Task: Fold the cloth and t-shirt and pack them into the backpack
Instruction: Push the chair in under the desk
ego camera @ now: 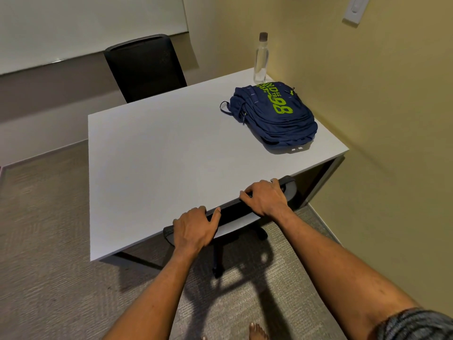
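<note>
**Navy backpack flat on the table, both hands on a chair back**

Navy blue fabric with a lime green print: this is the backpack [277, 119]. It lies flat on the far right part of the white table [159, 155], near the yellow wall [380, 119] and well apart from both hands. Its long axis runs diagonally, from the far left to the near right. The small carry loop [224, 107] is at the left end and points toward the middle of the table. The rounded bottom end is turned to the near right edge. The printed side faces up. The green letters and a big "98" [279, 101] are seen upside down from here. The bag looks quite flat and soft, with many folds along its near side, and its zippers seem closed, though I cannot tell this for sure.

A clear bottle [261, 60] with a dark cap stands upright just behind the backpack, at the far corner. A black chair [147, 67] stands at the far side of the table.

The left hand [193, 229] and the right hand [266, 197] are apart from each other. Each one grips the top of a dark chair back [232, 212] at the near edge of the table, with fingers curled over it. The toes of a bare foot [257, 332] show on the carpet [49, 241] below.
</note>
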### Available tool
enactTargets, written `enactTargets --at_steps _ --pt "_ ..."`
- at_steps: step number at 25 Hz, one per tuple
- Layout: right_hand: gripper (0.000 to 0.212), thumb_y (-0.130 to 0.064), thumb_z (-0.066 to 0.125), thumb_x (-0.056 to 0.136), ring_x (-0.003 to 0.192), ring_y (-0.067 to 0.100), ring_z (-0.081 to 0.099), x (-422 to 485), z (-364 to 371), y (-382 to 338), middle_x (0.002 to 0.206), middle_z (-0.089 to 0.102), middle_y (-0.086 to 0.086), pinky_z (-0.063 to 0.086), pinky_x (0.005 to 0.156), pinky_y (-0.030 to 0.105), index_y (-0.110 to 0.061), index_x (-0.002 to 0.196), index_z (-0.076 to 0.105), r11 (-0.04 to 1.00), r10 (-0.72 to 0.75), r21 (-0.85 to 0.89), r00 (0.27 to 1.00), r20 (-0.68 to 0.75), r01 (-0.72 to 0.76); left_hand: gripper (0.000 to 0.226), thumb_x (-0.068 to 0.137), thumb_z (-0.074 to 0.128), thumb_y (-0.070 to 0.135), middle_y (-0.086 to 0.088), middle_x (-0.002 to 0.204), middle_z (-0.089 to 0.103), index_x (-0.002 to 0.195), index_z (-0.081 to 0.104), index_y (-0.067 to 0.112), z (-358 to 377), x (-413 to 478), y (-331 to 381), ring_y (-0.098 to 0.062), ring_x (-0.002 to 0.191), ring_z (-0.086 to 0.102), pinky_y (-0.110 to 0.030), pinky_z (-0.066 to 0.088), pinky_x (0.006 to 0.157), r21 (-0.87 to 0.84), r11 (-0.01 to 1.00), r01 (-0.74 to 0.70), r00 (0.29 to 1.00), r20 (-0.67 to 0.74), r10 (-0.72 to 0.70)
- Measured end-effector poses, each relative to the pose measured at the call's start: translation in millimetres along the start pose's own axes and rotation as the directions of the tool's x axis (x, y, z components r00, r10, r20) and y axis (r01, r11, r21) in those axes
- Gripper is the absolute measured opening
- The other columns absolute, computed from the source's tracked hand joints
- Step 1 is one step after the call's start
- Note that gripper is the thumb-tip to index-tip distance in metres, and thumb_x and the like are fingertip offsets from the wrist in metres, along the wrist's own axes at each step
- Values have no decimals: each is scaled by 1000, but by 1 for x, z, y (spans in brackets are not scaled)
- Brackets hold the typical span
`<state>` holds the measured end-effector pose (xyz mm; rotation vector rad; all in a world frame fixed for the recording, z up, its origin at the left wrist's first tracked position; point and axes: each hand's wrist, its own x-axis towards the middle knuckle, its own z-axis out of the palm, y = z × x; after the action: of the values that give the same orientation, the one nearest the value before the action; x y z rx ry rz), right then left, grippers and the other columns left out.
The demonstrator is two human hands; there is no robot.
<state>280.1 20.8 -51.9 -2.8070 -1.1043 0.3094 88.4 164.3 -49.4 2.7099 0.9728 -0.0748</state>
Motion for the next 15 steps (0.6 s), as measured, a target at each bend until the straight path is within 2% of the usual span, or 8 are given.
enactTargets --at_steps 4,10,13,15 --pt "61 -60 27 99 87 18 64 -1 -3 -1 90 76 -2 36 105 47 -28 108 78 1000 -17 -18 1000 3 18 69 97 16 72 1 79 64 82 60 22 -2 -1 0 -23 73 58 -46 51 82 -19 1000 6 1000 8 -6" --pt "57 -47 23 107 122 28 56 2 -11 -9 131 67 10 34 111 49 -19 134 64 993 6 -119 984 177 16 64 105 15 58 -6 106 72 107 65 18 -6 -3 -5 -29 97 64 -46 43 95 14 1000 -6 994 105 5" --pt "52 -40 24 110 129 29 52 -4 -12 -23 143 58 12 38 113 43 -12 141 56 993 -55 -93 985 163 71 63 108 15 54 -9 125 69 126 62 16 -8 -7 -10 -31 113 61 -48 38 106 11 1000 -10 990 138 9" --pt "53 -42 27 111 138 29 45 -10 -22 -36 153 49 12 33 119 41 -11 149 48 984 -129 -101 982 139 144 58 110 17 48 -10 146 57 145 50 15 -16 -11 -16 -30 133 52 -49 29 118 -47 999 -23 987 155 30"
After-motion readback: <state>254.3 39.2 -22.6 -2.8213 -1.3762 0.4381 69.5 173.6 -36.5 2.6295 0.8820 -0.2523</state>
